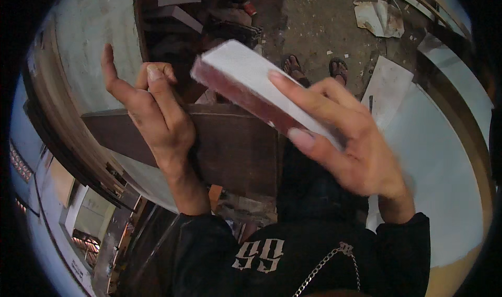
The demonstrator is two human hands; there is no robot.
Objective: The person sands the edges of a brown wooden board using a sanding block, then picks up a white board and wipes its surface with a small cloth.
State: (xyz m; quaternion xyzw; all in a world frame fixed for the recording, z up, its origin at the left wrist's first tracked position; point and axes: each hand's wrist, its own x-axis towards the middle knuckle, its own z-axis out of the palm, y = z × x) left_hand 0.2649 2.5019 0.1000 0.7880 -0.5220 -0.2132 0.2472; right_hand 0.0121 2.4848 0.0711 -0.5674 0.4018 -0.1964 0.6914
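In my right hand (350, 135) is a long rectangular block (246, 69) with a white face and a dark red-brown side. Fingers lie along the white face and the thumb presses the side; its near end is hidden by the hand. My left hand (159, 109) is raised apart from the block, left of it. One of its fingers points up, while the thumb rests against other curled fingers; nothing shows between them. Behind this hand and wrist lies a dark brown board (235, 140). I cannot tell whether the hand touches it.
A pale panel (94, 41) stands at the left, and a large pale blue-white sheet (439, 166) at the right. Offcuts, including a white piece (389, 88) and a torn sheet (379, 19), lie on the dirty floor (314, 20). Two sandalled feet (339, 69) stand beyond the block.
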